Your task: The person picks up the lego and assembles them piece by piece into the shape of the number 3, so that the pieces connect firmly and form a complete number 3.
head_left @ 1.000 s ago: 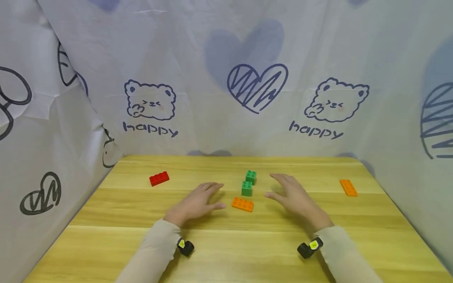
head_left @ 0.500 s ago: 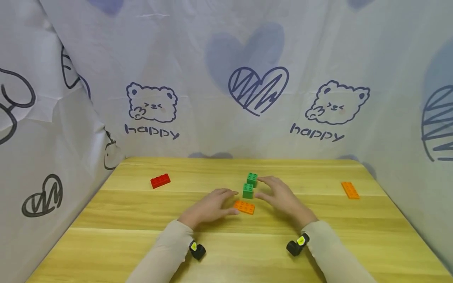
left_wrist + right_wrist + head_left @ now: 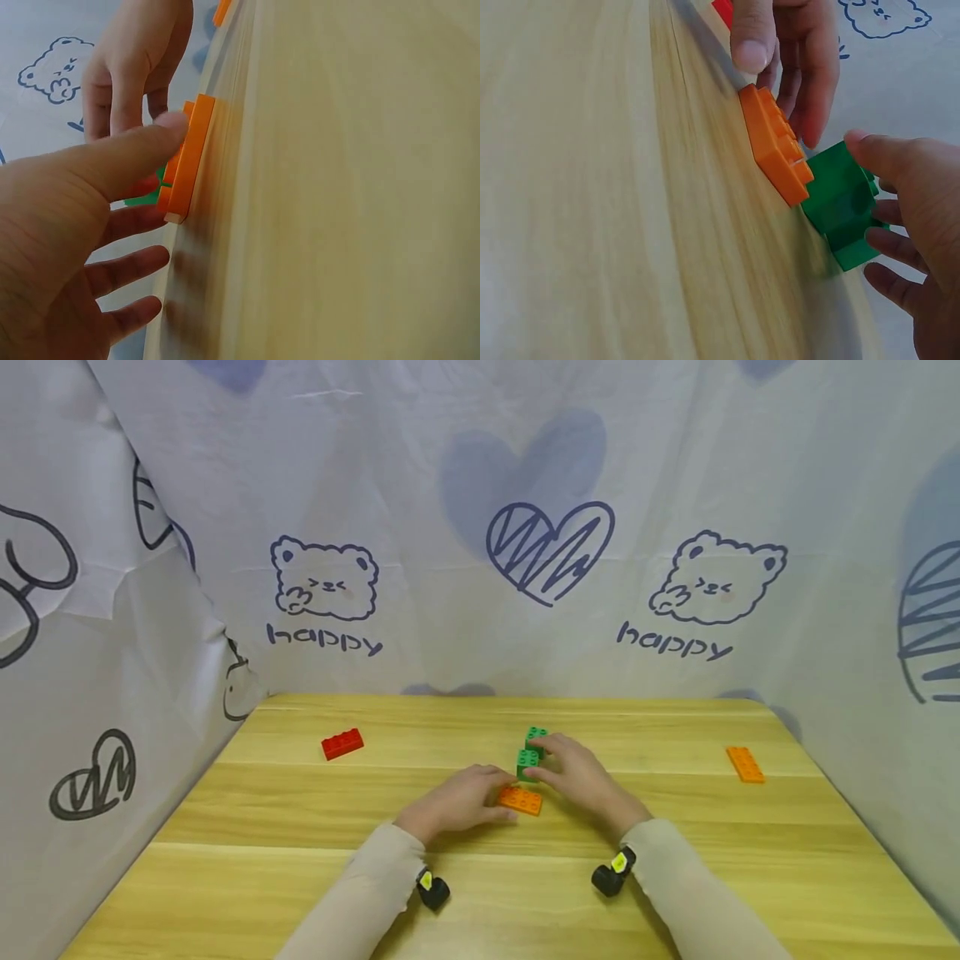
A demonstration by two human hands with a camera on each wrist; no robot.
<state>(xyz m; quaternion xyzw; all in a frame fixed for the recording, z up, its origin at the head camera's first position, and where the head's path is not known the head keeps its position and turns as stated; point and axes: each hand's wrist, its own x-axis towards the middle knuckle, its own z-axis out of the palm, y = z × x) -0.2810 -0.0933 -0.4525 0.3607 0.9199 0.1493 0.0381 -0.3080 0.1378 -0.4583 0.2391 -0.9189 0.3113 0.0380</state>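
Note:
An orange brick with studs on top lies flat at mid-table. My left hand is at its left end, thumb in front and fingers behind; in the left wrist view the thumb overlaps the orange brick, so contact is unclear. Just behind it stand two green bricks, a front one and a rear one set slightly right. My right hand reaches them from the right, thumb by the front brick and fingers by the rear one. In the right wrist view, its fingers look loosely spread beside the green bricks.
A red brick lies at the back left of the wooden table. Another orange brick lies far right. Printed white cloth hangs behind the table and along both sides.
Both hands have moved inward, the left rightward to the orange brick and the right leftward to the green bricks. The bricks keep their places; the head view shifted slightly.

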